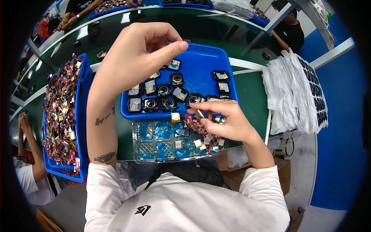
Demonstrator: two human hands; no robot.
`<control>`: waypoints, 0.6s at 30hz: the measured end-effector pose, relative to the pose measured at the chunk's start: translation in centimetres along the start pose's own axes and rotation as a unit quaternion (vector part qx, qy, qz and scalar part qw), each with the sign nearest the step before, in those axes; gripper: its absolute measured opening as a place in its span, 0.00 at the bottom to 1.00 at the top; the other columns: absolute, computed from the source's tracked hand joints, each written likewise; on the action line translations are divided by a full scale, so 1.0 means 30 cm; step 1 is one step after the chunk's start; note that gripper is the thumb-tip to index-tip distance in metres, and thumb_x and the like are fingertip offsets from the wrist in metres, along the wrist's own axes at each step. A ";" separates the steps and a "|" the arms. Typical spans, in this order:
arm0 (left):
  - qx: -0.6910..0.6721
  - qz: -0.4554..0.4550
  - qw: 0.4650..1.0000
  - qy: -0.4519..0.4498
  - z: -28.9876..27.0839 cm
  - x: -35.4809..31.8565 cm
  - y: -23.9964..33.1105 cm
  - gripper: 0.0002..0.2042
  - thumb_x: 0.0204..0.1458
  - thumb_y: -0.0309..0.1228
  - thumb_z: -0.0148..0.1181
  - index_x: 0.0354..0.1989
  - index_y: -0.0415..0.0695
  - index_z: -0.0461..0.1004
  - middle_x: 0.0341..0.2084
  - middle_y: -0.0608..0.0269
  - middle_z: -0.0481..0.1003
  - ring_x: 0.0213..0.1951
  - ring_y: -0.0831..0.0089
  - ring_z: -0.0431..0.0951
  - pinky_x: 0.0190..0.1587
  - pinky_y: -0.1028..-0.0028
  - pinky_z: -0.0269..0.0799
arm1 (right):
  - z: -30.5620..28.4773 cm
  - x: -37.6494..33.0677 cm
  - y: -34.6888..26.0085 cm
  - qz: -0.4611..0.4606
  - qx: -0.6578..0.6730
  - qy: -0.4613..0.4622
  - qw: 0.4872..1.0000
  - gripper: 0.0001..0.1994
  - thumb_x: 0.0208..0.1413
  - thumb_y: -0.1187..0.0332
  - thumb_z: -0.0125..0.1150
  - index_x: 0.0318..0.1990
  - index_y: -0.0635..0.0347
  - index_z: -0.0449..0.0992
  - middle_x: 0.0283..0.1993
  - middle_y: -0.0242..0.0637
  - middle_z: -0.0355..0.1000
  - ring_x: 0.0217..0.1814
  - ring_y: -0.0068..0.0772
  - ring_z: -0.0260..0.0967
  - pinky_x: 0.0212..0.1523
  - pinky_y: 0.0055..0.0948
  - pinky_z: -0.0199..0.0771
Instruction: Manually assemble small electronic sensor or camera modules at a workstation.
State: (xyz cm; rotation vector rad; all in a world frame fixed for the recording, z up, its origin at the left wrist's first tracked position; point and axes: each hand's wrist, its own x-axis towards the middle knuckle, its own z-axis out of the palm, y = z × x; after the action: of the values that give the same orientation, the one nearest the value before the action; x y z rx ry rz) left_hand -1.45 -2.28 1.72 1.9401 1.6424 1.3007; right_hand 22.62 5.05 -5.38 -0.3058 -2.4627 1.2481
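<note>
Head view, only one. Dark green glossy bench top [251, 92], running left to right, with ceiling lights reflected in it; pale strips along its edges. Blue floor [340, 154] to the right, grey floor nearer. Other people at work: one at far top left with hands on the bench, one in a black shirt [291, 33] at top right, one in a white sleeve [27, 181] at lower left.

Right hand [228, 121] low over the front edge of the blue tray [201, 58], thumb and forefinger pressed together on a small metallic part [199, 114]. Part is short and slim, shiny yellowish; long axis runs roughly from upper left to lower right, upper end toward the tray. Which end is which, can't tell.

Left hand [139, 54] raised above the tray's left half, fingers curled in, thumb tip pressed against them. Whether anything is in that pinch, can't tell.

Blue tray: hard plastic, smooth, rectangular with a raised rim. Holds small square watch-like modules [164, 89], black frames, round glassy centres or flat silver backs, loosely in rows.

Just in front of it, touching its rim: clear blister tray [154, 135], thin moulded plastic with square pockets, blue showing through. Loose pile of small foil-and-red-tape parts [205, 141] on its right side, under the right hand.

Left: long blue bin [83, 116] heaped with the same kind of red, gold and silver parts. Right: stack of white bags [293, 96], soft and crinkled, with dark square grid sheets on top.
</note>
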 end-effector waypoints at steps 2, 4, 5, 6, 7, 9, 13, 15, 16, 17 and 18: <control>0.000 0.003 1.000 -0.011 0.001 0.001 0.011 0.12 0.54 0.35 0.60 0.30 0.36 0.76 0.20 0.68 0.74 0.24 0.83 0.72 0.29 0.82 0.67 | 0.000 0.019 -0.005 0.020 0.062 0.028 0.998 0.19 0.47 0.79 0.55 0.50 0.66 0.75 0.43 0.42 0.77 0.33 0.20 0.72 0.34 0.22 0.74; 0.006 0.001 1.000 -0.030 -0.002 0.001 0.017 0.11 0.53 0.34 0.61 0.30 0.36 0.76 0.20 0.67 0.75 0.24 0.83 0.73 0.29 0.81 0.67 | 0.004 0.044 -0.008 0.030 0.124 0.036 0.991 0.17 0.50 0.79 0.54 0.50 0.67 0.74 0.43 0.42 0.77 0.35 0.21 0.73 0.35 0.22 0.75; 0.004 -0.012 0.999 -0.039 -0.002 0.001 0.022 0.10 0.52 0.33 0.62 0.30 0.36 0.77 0.21 0.66 0.75 0.24 0.82 0.74 0.29 0.81 0.68 | 0.000 0.055 -0.010 0.043 0.186 0.044 0.981 0.16 0.52 0.79 0.53 0.50 0.67 0.74 0.43 0.42 0.76 0.38 0.22 0.73 0.36 0.22 0.76; 0.000 -0.007 0.999 -0.041 -0.005 0.000 0.027 0.10 0.52 0.33 0.62 0.30 0.36 0.77 0.21 0.66 0.76 0.25 0.82 0.74 0.30 0.81 0.68 | -0.017 0.066 -0.024 0.060 0.201 0.046 0.977 0.14 0.57 0.78 0.51 0.50 0.68 0.73 0.44 0.43 0.76 0.41 0.25 0.74 0.39 0.24 0.77; -0.004 -0.003 0.999 -0.042 -0.007 -0.001 0.032 0.10 0.52 0.32 0.62 0.30 0.36 0.77 0.21 0.66 0.76 0.25 0.82 0.74 0.30 0.81 0.68 | -0.027 0.087 -0.046 0.051 0.242 0.067 0.967 0.13 0.58 0.77 0.52 0.49 0.69 0.72 0.44 0.45 0.76 0.42 0.26 0.74 0.42 0.25 0.77; -0.026 -0.001 0.999 -0.020 -0.008 -0.007 0.044 0.09 0.51 0.31 0.62 0.30 0.35 0.77 0.22 0.66 0.76 0.26 0.82 0.74 0.32 0.80 0.68 | -0.062 0.135 -0.067 0.002 0.243 0.088 0.966 0.12 0.57 0.77 0.53 0.49 0.71 0.72 0.44 0.46 0.75 0.43 0.27 0.74 0.44 0.27 0.76; -0.047 -0.013 0.999 -0.009 -0.014 -0.008 0.070 0.08 0.50 0.29 0.62 0.33 0.36 0.76 0.25 0.66 0.76 0.29 0.83 0.73 0.34 0.81 0.67 | -0.109 0.222 -0.118 -0.053 0.275 0.115 0.953 0.12 0.57 0.76 0.55 0.48 0.70 0.72 0.43 0.47 0.75 0.43 0.30 0.75 0.44 0.28 0.77; -0.061 0.017 0.998 0.028 -0.007 -0.010 0.064 0.10 0.50 0.28 0.63 0.39 0.37 0.74 0.27 0.66 0.76 0.32 0.81 0.76 0.35 0.81 0.69 | -0.119 0.253 -0.134 -0.071 0.263 0.124 0.954 0.12 0.57 0.76 0.54 0.48 0.71 0.71 0.44 0.49 0.75 0.43 0.31 0.75 0.43 0.27 0.78; -0.069 0.005 0.997 0.030 -0.016 -0.011 0.074 0.13 0.50 0.26 0.63 0.43 0.37 0.71 0.32 0.64 0.76 0.36 0.79 0.77 0.39 0.80 0.70 | -0.120 0.266 -0.147 -0.075 0.306 0.127 0.940 0.13 0.57 0.75 0.54 0.49 0.71 0.70 0.44 0.50 0.74 0.43 0.31 0.75 0.43 0.27 0.78; -0.063 0.010 0.997 0.032 -0.018 -0.013 0.080 0.13 0.50 0.26 0.63 0.43 0.37 0.71 0.32 0.64 0.76 0.36 0.79 0.77 0.39 0.80 0.70 | -0.122 0.278 -0.158 -0.078 0.349 0.130 0.925 0.13 0.57 0.75 0.54 0.49 0.71 0.70 0.45 0.51 0.74 0.43 0.31 0.75 0.43 0.27 0.78; -0.116 0.001 0.992 0.048 -0.014 -0.015 0.079 0.13 0.50 0.26 0.62 0.44 0.36 0.70 0.34 0.63 0.76 0.37 0.78 0.77 0.41 0.79 0.70 | -0.127 0.288 -0.167 -0.075 0.373 0.135 0.915 0.14 0.58 0.74 0.53 0.50 0.72 0.68 0.46 0.52 0.73 0.44 0.33 0.75 0.44 0.27 0.78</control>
State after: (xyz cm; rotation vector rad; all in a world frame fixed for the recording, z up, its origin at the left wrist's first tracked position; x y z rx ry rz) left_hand -0.24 -3.56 3.43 1.7680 1.4561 1.5338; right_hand 16.16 7.92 2.64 -0.0673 -1.5918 1.8118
